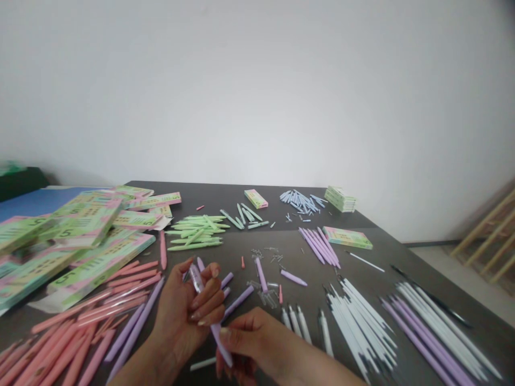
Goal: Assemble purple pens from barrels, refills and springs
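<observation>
My left hand (193, 308) is turned palm up near the front of the table, its fingers curled around a purple pen (220, 346). The pen slants down to the right, and its shiny upper end shows above my fingers. At the lower part of the pen, my right hand (257, 338) pinches it between thumb and fingers. My left fingers hide the pen's middle. Several purple barrels (239, 301) lie just behind my hands. A thin white stick (203, 364) lies under them, partly covered by my right hand.
Coral pen parts (56, 354) and a heap of printed boxes (88, 220) fill the left. Behind lie green pens (197, 231) and a blue pile (300, 201). White refills (358, 321), purple pens (319, 246) and long white sticks (438, 327) lie right. Small clear parts (267, 297) are scattered centrally.
</observation>
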The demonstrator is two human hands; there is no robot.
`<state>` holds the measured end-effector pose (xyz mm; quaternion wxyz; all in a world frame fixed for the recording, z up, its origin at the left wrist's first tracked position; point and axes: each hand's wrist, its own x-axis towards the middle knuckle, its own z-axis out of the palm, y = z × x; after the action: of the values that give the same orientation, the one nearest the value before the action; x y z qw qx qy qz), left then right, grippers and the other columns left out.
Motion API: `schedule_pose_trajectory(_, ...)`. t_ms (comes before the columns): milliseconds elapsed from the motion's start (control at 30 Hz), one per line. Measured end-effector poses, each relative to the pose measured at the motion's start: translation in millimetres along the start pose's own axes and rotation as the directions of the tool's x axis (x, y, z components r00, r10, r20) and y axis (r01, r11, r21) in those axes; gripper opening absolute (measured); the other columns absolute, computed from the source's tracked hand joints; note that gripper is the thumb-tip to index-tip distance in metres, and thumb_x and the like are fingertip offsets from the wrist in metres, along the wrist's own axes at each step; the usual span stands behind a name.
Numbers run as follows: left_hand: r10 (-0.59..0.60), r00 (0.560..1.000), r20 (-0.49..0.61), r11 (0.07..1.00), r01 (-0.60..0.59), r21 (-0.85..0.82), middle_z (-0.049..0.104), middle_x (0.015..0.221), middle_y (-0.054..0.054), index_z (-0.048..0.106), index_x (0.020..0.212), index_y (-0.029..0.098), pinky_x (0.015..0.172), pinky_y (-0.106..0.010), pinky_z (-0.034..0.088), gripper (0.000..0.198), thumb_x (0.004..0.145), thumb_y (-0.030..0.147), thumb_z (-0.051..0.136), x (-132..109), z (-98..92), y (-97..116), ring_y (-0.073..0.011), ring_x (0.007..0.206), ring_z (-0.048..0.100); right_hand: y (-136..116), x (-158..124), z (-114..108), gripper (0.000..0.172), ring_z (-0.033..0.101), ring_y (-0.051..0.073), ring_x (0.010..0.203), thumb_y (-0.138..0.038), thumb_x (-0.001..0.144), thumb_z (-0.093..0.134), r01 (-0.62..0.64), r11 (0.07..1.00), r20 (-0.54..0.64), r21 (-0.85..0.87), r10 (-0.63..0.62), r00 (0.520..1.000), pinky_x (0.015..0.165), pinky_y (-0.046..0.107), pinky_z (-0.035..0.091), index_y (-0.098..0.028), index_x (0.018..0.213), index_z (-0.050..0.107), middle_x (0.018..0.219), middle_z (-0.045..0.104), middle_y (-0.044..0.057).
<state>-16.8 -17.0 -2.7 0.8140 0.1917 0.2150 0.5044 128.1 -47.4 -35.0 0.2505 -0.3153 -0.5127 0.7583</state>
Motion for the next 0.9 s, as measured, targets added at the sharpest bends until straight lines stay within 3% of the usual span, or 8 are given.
schedule_pose_trajectory(633,0.019,0.999,-0.036,1.000,-0.018,0.010,0.018,0.035,0.010,0.064,0.067,0.011,0.026,-0.016,0.022,0.045,0.087,0.032,0.030,-3.2,2.7,-0.7,-0.0046,0.031,0.007,3.6,1.4,-4.8,0.058,0.038,0.004,0.032,-0.067,0.070,0.052,0.002,0.998,0.038,-0.058,0.000,0.999,0.032,0.017,0.027,-0.010,0.063,0.060,0.044,0.046,-0.003)
schedule_pose_trajectory(767,0.023,1.000,0.000,1.000,-0.023,0.012,0.022,0.035,0.009,0.064,0.069,0.013,0.026,-0.016,0.024,0.038,0.086,0.028,0.034,-3.2,0.9,-1.6,-0.0042,0.028,0.013,5.1,-0.6,-7.9,0.049,0.041,0.003,0.038,-0.057,0.073,0.057,0.014,0.999,0.039,-0.046,-0.012,0.999,0.038,0.015,0.027,-0.009,0.071,0.065,0.052,0.051,-0.002)
schedule_pose_trajectory(900,-0.002,1.000,-0.009,0.999,0.002,-0.037,0.034,0.031,0.006,0.065,0.069,0.014,0.024,-0.018,0.028,0.034,0.084,0.029,0.037,0.5,-10.7,-2.9,-0.0061,0.022,0.025,4.4,-1.6,-12.8,0.039,0.044,0.004,0.044,-0.048,0.068,0.066,-0.015,1.000,0.011,-0.023,0.015,1.000,0.041,0.015,0.027,-0.011,0.077,0.065,0.058,0.054,-0.002)
